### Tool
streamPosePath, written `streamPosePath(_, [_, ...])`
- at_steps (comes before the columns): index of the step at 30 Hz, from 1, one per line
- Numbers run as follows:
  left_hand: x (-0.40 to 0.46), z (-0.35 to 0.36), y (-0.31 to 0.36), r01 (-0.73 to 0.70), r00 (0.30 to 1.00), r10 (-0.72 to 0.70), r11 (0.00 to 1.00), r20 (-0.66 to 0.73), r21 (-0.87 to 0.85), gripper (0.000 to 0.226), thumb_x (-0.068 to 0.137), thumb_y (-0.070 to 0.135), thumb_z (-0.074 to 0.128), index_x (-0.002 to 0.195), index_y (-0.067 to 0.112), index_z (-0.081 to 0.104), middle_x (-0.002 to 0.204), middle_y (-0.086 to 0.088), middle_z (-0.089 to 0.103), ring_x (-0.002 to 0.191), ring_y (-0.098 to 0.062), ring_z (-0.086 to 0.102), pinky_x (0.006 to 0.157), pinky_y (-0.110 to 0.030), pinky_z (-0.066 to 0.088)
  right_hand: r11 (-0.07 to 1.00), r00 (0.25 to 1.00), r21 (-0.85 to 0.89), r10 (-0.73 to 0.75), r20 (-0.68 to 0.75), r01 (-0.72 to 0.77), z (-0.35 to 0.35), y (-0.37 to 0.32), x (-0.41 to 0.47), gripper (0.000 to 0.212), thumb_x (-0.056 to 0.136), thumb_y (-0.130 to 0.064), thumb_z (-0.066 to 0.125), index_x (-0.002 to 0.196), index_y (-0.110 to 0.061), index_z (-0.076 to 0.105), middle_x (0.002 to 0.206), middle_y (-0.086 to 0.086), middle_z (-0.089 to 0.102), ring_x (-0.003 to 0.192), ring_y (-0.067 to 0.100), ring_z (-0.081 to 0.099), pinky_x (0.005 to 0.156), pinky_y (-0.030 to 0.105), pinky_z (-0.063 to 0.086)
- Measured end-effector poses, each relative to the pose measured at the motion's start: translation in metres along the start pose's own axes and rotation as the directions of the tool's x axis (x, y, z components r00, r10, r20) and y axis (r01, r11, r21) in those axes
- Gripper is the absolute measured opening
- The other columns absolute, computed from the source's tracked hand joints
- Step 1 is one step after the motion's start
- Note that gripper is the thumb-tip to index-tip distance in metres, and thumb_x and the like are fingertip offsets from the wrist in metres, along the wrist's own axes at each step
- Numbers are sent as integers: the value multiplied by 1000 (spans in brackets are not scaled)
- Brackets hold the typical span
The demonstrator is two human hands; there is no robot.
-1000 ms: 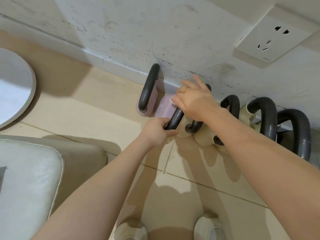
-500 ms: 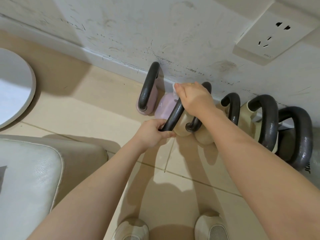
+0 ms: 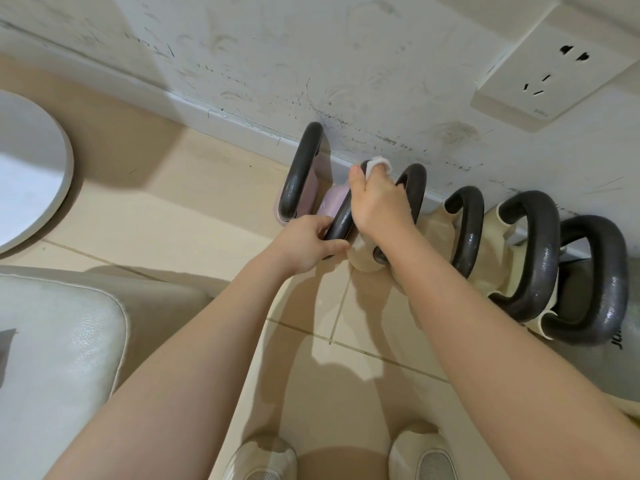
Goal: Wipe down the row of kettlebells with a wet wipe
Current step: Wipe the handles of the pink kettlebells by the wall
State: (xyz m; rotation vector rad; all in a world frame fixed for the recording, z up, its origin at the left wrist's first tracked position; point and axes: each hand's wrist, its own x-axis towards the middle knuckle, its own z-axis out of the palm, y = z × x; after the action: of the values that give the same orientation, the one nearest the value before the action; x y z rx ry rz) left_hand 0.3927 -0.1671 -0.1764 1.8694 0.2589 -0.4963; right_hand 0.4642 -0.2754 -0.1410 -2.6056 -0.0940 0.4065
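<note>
Several kettlebells with dark handles stand in a row along the wall. The leftmost pink kettlebell (image 3: 300, 174) stands untouched. Beside it is a second pink kettlebell (image 3: 333, 201); my left hand (image 3: 308, 244) grips the near end of its dark handle. My right hand (image 3: 379, 199) is curled over the far part of that handle, and a white wet wipe (image 3: 378, 165) bunched in its fingers pokes out at the top. To the right stand cream kettlebells (image 3: 467, 233) (image 3: 530, 258) and a grey kettlebell (image 3: 595, 282).
A scuffed white wall with a power socket (image 3: 554, 67) rises right behind the row. A pale padded seat (image 3: 59, 344) lies at lower left, a round white disc (image 3: 31, 164) at far left. My shoes (image 3: 263, 459) stand on the beige tile floor.
My right hand has slid along the handle toward the wall, from flat on the pink body to curled over the handle's far end. The left hand keeps its grip.
</note>
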Motion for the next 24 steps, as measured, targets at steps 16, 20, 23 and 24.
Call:
streamPosePath(16, [27, -12, 22, 50, 999, -50, 998, 5, -45, 12, 85, 23, 64, 74, 20, 60, 72, -1, 59, 67, -14, 53, 69, -23, 41, -127, 819, 852, 235, 524, -509, 5, -4, 2, 57, 96, -54, 26, 102, -6, 58, 110, 12, 63, 103, 27, 59, 103, 43, 42])
streamPosePath(20, [27, -14, 27, 36, 999, -35, 999, 23, -27, 13, 84, 22, 65, 73, 19, 61, 72, -2, 60, 70, -18, 54, 75, -29, 44, -33, 820, 864, 297, 489, -503, 1, -7, 11, 55, 94, -55, 33, 111, -8, 55, 99, 14, 63, 90, 28, 61, 83, 42, 51])
streamPosePath(23, [25, -11, 26, 15, 1000, -14, 1000, -15, 12, 15, 85, 25, 64, 86, 10, 63, 76, -6, 62, 71, -20, 56, 74, -34, 47, 146, 846, 849, 273, 458, -507, 17, 4, 0, 53, 95, -52, 32, 106, -9, 60, 92, 11, 65, 87, 23, 64, 74, 34, 51])
streamPosePath(24, [25, -10, 25, 6, 999, -5, 1000, -33, 22, 18, 85, 25, 64, 89, 8, 62, 75, -6, 61, 70, -19, 56, 72, -33, 46, 201, 860, 847, 263, 437, -492, 24, 9, -4, 53, 96, -51, 31, 109, -10, 60, 97, 10, 67, 91, 22, 65, 76, 33, 51])
